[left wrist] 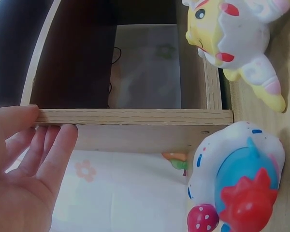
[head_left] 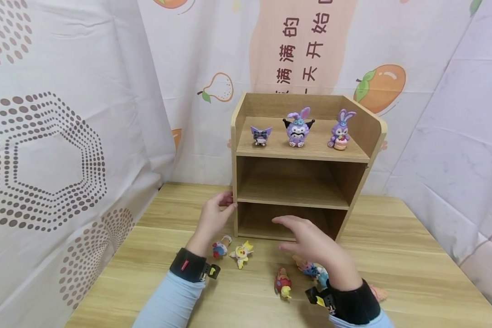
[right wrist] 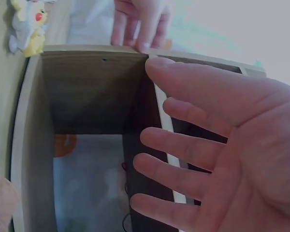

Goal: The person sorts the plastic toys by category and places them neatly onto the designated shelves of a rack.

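A wooden three-tier shelf [head_left: 293, 206] stands on the table. My left hand [head_left: 215, 217] touches its left side panel [left wrist: 135, 116], thumb at the front edge and fingertips against the outer face. My right hand [head_left: 311, 239] is held in front of the lower tiers, its fingers spread and nothing in them. Below my left hand lie a blue-and-red figurine [head_left: 220, 248] and a yellow-and-white figurine [head_left: 241, 253]. Near my right hand lie a red-and-yellow figurine [head_left: 283, 282] and a blue figurine [head_left: 309, 269], the latter partly hidden by the hand.
On the top tier stand three purple figurines: a small one with pointed ears [head_left: 260, 135], one with a black mask [head_left: 298, 130] and a rabbit with a cake [head_left: 340, 132]. A pink piece [head_left: 378, 293] shows beside my right wrist. Patterned curtains [head_left: 205, 150] hang behind.
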### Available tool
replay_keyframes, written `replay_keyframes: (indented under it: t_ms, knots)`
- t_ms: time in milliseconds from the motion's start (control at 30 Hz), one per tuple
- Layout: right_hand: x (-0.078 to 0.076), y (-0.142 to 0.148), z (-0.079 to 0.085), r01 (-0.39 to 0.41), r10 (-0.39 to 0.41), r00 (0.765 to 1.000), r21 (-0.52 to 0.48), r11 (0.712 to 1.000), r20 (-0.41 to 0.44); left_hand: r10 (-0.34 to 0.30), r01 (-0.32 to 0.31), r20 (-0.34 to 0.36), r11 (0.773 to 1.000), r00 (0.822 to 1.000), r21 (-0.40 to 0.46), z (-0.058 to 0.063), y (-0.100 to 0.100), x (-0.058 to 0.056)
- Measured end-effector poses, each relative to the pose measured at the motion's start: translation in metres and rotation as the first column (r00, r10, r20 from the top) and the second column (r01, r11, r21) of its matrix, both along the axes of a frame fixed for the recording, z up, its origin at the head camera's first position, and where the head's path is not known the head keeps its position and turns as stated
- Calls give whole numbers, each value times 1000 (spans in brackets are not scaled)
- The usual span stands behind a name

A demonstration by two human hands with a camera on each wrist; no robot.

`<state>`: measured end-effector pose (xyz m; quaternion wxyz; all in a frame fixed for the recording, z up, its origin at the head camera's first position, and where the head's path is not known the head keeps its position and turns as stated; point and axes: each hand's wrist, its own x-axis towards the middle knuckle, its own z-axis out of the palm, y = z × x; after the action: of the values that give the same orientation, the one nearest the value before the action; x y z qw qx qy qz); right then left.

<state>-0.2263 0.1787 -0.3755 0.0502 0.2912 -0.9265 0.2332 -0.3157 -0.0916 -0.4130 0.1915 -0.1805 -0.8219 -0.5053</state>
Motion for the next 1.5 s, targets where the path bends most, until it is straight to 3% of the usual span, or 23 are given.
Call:
replay_keyframes:
  t_ms: [567,1167,1500]
  knots:
    - [-15,-31,-12,-108,101,994,173,979,49,-4,3,14,1000,1000,12,0,0,0]
    - [-33,-58,-22,-271,281,959,379,885,28,-2,2,15,1000,1000,18,0,-1,0]
    - [-36,-69,-31,-285,295,954,420,862,41,-11,11,7,1000,1000,17,1,-1,0]
